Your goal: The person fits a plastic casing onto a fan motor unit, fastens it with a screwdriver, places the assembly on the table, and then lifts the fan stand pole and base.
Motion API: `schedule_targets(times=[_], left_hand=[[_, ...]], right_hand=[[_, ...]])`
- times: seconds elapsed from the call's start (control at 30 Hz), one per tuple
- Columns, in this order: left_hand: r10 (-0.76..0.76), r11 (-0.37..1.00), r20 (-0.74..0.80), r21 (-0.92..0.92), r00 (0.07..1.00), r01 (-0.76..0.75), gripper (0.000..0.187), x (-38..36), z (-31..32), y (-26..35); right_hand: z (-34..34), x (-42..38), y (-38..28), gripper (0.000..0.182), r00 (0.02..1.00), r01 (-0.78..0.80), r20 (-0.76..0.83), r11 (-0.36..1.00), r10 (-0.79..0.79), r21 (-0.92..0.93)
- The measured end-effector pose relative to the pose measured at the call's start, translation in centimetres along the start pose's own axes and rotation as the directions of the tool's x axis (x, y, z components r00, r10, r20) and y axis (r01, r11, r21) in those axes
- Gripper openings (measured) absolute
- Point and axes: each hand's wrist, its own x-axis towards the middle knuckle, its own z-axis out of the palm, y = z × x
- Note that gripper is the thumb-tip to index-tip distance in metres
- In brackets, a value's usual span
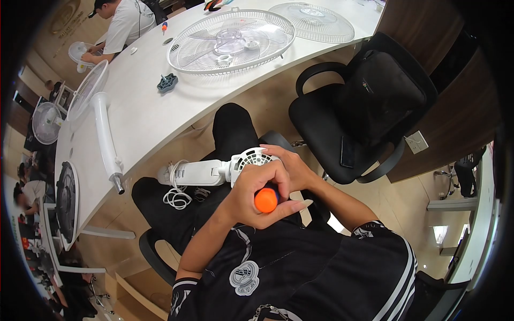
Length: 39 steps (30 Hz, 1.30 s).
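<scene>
Worktop [136,96], white and curved, crosses the head view from lower left to upper right. It carries a round fan guard with blades [187,59], a flat guard [326,24] just beside it, a green knob [167,83], a small screwdriver [164,26], a white pole [105,134] and a black round base [66,206]. At upper left, another person [126,27] handles a small white guard [78,52]. A black chair [316,109] at right supports a black bag [388,96] and a phone [347,151]. The floor is glossy tan.

White fan body [201,173] lies across the lap, below the worktop edge, with its cord [176,199] looped at the far end. Left hand [259,187]: closed around an orange-ended driver handle [266,200], upright above the vented end; its tip is hidden. Right hand [292,165]: partly curled, fingers against the vented rim.

Markings: the shirt badge [244,278] and the wall emblem [67,21] bear lettering too small to read. The bag shows a small coloured mark.
</scene>
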Motion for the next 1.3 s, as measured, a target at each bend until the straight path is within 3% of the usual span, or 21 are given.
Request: schedule_targets(times=[0.03,0.1,0.17,0.2,0.23,0.3,0.37,0.47,0.53,0.63,0.77,0.97,1.03,1.07,1.13,1.17,1.27,1.3], left_hand=[[0.007,0.995,-0.08,-0.101,0.997,-0.015,0.034,0.1,0.6,-0.2],[0.092,0.996,-0.077,0.004,0.993,-0.092,0.032,0.9,-0.2,-0.6],[0.351,0.883,-0.067,0.355,0.934,-0.307,0.041,1.0,-1.8,-0.9],[0.324,0.895,-0.122,0.36,0.938,-0.263,0.057,0.7,-2.1,-1.3],[0.324,0.895,-0.121,0.361,0.938,-0.262,0.057,0.2,-1.8,-1.5],[0.104,0.991,-0.381,0.115,0.919,-0.065,0.059,-0.6,-1.3,-1.4],[0.128,0.987,-0.358,0.141,0.925,-0.082,0.056,-0.9,-1.2,-1.3],[0.152,0.987,-0.381,0.111,0.912,-0.118,0.054,-1.3,-0.9,-1.3],[0.217,0.95,-0.255,0.276,0.942,-0.144,0.046,-1.9,-1.6,-1.3],[0.253,0.921,-0.215,0.353,0.943,-0.167,0.041,-2.2,-2.4,-1.4],[0.227,0.909,-0.204,0.394,0.952,-0.133,0.036,-1.6,-2.6,-0.6],[0.175,0.919,0.07,0.347,0.982,-0.188,0.041,-0.3,-3.3,1.1],[0.025,0.956,-0.052,0.292,0.998,-0.008,0.041,-0.6,-3.2,1.4],[0.025,0.956,-0.052,0.295,0.998,-0.008,0.041,-0.5,-2.7,1.3],[-0.041,0.999,-0.437,-0.007,0.899,0.042,0.04,-0.1,-1.1,0.6],[-0.044,0.999,-0.434,-0.009,0.9,0.044,0.04,-0.2,-1.2,0.3],[0.182,0.861,-0.359,0.508,0.915,0.028,0.04,-0.6,-1.6,0.1],[0.179,0.861,-0.358,0.508,0.916,0.03,0.04,-0.5,-1.6,0.5]], right_hand=[[-0.1,-0.1,-0.1,0.105,1.0,-0.012,0.007,1.0,0.012,-0.009],[0.1,-0.5,0.0,0.105,0.996,-0.088,0.038,0.995,0.086,0.042],[0.2,-0.6,0.2,0.106,0.985,-0.165,0.072,0.982,0.159,0.09],[0.3,-0.4,0.2,0.106,0.996,-0.085,0.037,0.993,0.082,0.081],[0.4,-0.2,0.2,0.106,1.0,-0.003,0.003,0.998,0.003,0.07],[0.2,0.0,-0.1,0.106,1.0,0.006,-0.004,0.999,-0.006,0.046],[0.1,-0.1,-0.3,0.106,0.997,-0.075,0.037,0.995,0.073,0.061],[0.1,-0.2,-0.3,0.106,1.0,-0.031,0.001,0.998,0.031,0.049],[0.1,-0.1,-0.3,0.106,1.0,-0.013,-0.002,1.0,0.014,0.026],[0.0,0.0,-0.4,0.106,1.0,0.0,0.0,1.0,0.0,0.005],[-0.1,-0.1,-0.7,0.106,1.0,-0.026,0.015,1.0,0.026,0.01],[-0.2,-0.2,-0.7,0.107,1.0,-0.014,0.014,1.0,0.014,0.004],[-0.2,0.0,-0.3,0.107,0.999,-0.017,0.04,1.0,0.018,-0.01],[-0.1,0.0,-0.2,0.108,0.998,-0.023,0.066,1.0,0.024,-0.019],[-0.2,0.0,-0.6,0.108,0.996,-0.055,0.072,0.998,0.054,0.019],[-0.3,-0.1,-0.8,0.108,0.993,-0.091,0.081,0.994,0.087,0.054],[0.0,-0.2,-0.5,0.107,0.997,-0.063,0.039,0.995,0.06,0.075],[0.0,-0.2,-0.5,0.106,0.997,-0.066,0.033,0.995,0.063,0.078]])
